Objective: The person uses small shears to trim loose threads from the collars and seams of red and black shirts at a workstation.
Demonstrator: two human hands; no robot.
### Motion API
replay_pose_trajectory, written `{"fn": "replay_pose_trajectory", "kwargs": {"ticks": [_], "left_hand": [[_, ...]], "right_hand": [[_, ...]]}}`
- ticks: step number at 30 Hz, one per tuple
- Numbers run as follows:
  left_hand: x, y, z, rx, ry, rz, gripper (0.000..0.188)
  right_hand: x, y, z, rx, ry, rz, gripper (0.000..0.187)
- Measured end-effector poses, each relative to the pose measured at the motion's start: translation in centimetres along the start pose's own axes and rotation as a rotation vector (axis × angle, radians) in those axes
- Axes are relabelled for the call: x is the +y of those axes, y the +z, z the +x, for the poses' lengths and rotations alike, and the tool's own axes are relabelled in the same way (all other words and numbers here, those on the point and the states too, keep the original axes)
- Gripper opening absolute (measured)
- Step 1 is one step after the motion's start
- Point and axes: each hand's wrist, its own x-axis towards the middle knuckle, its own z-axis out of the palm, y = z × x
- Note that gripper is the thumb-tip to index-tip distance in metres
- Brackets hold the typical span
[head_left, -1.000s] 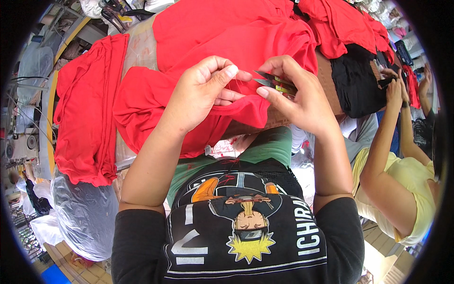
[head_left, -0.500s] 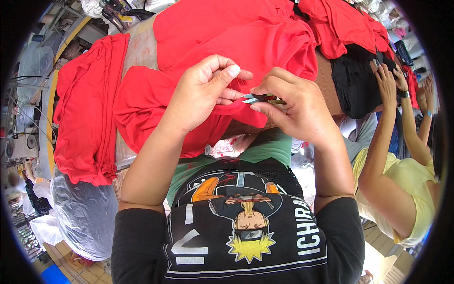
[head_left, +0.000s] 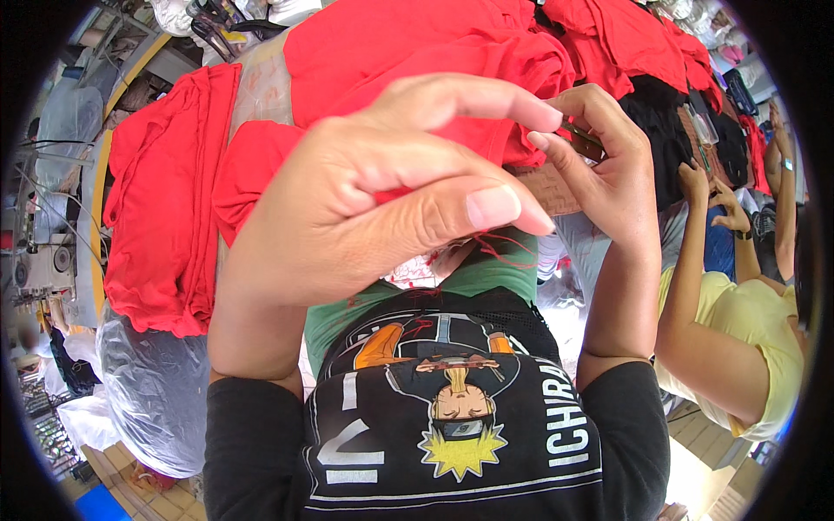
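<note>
Closest to the camera is the person's left hand [head_left: 382,200], raised up big in the view, thumb and fingers [head_left: 486,208] curled in close with a narrow gap; can't tell if anything's pinched between them. A few loose red threads [head_left: 495,247] dangle just under it. Behind that, the right hand [head_left: 599,165] sits at the worktop [head_left: 556,187] edge, fingers bent against the red garment [head_left: 417,52] lying across it; whether it grips something is hidden. More red cloth [head_left: 165,191] hangs off to the left over a clear plastic bag [head_left: 148,391]. Off right, another person in a yellow shirt [head_left: 756,339] reaches toward black fabric [head_left: 660,130].
</note>
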Motion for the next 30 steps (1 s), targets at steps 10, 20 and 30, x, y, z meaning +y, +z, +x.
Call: {"fn": "replay_pose_trajectory", "kwargs": {"ticks": [10,20,30], "left_hand": [[-6.2,1.2,-2.6,0.1,-0.112,0.795,0.023],[-8.8,3.9,-3.9,0.456,0.015,0.389,0.014],[-8.9,2.9,-3.2,0.381,0.06,0.412,0.017]], "right_hand": [[0.1,1.9,-1.2,-0.151,0.043,0.102,0.034],[1.0,6.3,-2.4,0.021,-0.091,0.078,0.021],[1.2,6.5,-2.3,0.039,-0.106,0.088,0.023]]}}
